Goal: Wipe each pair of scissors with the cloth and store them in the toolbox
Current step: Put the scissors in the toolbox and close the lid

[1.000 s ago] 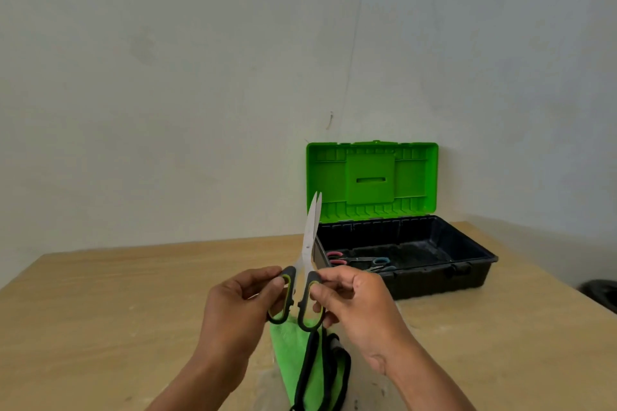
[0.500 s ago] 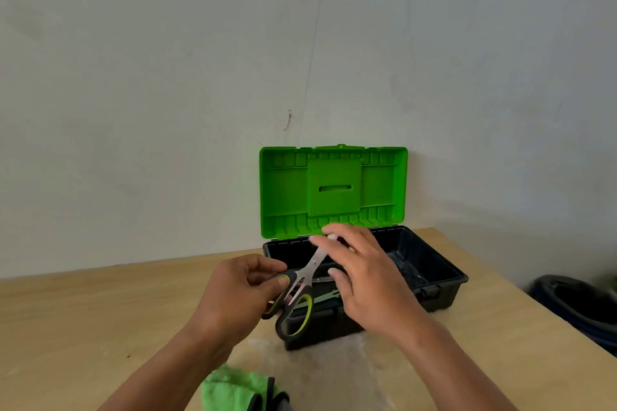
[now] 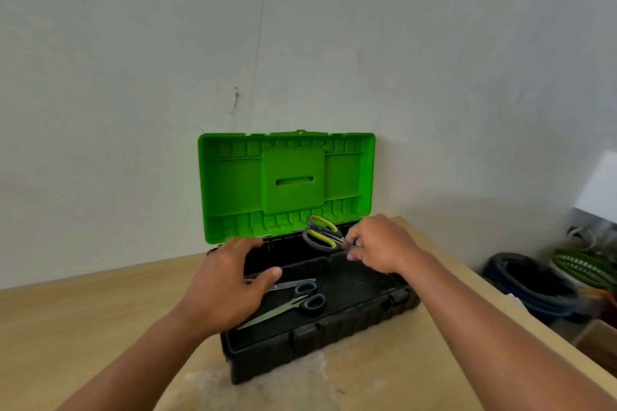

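A black toolbox with its green lid raised stands on the wooden table. My right hand pinches the blades of the grey and yellow-green scissors, holding them over the box's back right part with the handles pointing left. My left hand hovers over the box's left side with relaxed fingers and holds nothing. Blue-handled scissors lie on the box floor. The cloth is out of view.
The wooden table runs left and forward of the box, its right edge close beside the box. Beyond that edge, on the floor, are a dark bin and a green coiled object. A white wall stands behind.
Both hands moved forward to the toolbox. My left hand let go of the grey and yellow-green scissors; my right hand now holds them by the blades over the box. The cloth dropped out of view.
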A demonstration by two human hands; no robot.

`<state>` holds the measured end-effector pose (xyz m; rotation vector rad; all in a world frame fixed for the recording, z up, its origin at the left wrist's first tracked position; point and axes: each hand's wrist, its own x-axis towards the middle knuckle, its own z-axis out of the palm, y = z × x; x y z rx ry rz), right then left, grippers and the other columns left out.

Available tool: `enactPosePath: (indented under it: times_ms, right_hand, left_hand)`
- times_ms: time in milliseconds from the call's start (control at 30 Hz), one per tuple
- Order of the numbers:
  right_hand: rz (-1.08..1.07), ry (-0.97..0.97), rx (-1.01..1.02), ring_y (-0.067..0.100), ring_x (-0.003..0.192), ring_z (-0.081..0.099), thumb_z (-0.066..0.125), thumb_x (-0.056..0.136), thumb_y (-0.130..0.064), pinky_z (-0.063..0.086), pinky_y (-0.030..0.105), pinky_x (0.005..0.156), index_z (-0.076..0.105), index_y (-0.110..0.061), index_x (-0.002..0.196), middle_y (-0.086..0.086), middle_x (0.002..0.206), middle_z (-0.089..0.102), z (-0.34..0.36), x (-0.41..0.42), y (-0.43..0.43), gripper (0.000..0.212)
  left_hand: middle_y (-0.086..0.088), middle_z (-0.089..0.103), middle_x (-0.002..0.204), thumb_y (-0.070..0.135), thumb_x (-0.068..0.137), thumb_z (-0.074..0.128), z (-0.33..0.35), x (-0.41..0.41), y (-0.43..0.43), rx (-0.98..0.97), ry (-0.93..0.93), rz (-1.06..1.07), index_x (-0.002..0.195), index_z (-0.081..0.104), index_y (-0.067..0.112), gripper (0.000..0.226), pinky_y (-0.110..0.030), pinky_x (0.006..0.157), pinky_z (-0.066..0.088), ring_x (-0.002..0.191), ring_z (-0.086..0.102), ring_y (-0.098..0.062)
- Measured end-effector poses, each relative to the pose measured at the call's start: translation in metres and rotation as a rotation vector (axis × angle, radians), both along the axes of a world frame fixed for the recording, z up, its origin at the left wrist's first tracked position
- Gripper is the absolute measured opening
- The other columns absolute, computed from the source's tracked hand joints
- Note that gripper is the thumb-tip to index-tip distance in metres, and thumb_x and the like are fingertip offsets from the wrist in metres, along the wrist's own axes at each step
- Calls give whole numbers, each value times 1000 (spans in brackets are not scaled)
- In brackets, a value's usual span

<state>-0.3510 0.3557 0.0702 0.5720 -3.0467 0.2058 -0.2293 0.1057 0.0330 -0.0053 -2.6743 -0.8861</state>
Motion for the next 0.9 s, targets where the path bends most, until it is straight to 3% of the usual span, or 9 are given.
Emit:
enactPosePath:
  times_ms: [100,233,433,533,667,800,900]
  right_hand:
    - [-42,-98,74,14,86,63,81,85,-28,50,28,75,78,-21,100,-23,76,59,-17,-12,0,16]
    - [-120,-147,197,29,99,69,84,82,-34,58,41,86,77,-22,107,2,110,73,-38,-25,-3,28]
    - [-196,-211,256,34,98,69,87,80,-33,57,40,86,74,-17,114,9,110,70,-53,-31,-10,39]
    - [-211,-235,243,34,96,69,87,80,-32,57,42,86,74,-13,112,10,108,71,-55,-32,-11,39]
    - [-213,-237,229,33,93,71,86,81,-27,59,43,86,75,-10,106,11,104,72,-54,-33,-12,33]
    - [-197,-229,235,27,85,71,82,84,-31,59,36,78,78,-15,97,6,96,74,-50,-37,-11,21]
    - [-182,-62,82,26,95,69,73,90,-37,58,36,82,75,-20,102,3,102,73,-33,-45,-14,20]
  left_hand:
    - [7,45,147,50,89,62,-21,-1,7,-62,-26,-12,143,47,24,62,-24,99,43,118,56,-10]
    - [6,39,149,47,89,63,-34,-3,10,-153,-11,30,145,45,23,64,-30,111,38,137,44,-16]
    - [8,43,148,42,89,64,-32,-1,9,-111,13,28,141,50,24,57,-24,103,42,126,52,-12]
    - [8,44,147,41,89,65,-30,2,8,-39,35,36,138,53,24,53,-19,96,39,117,55,-9]
    - [6,46,145,39,88,68,-26,2,2,-8,74,30,137,55,23,53,-17,99,35,120,52,-8]
    - [-1,51,141,35,86,70,-12,-6,-15,-26,117,99,133,59,18,51,-32,108,38,130,51,-21]
    - [-5,51,140,33,84,73,5,-15,-33,-31,163,180,133,59,16,54,-36,108,40,128,53,-25]
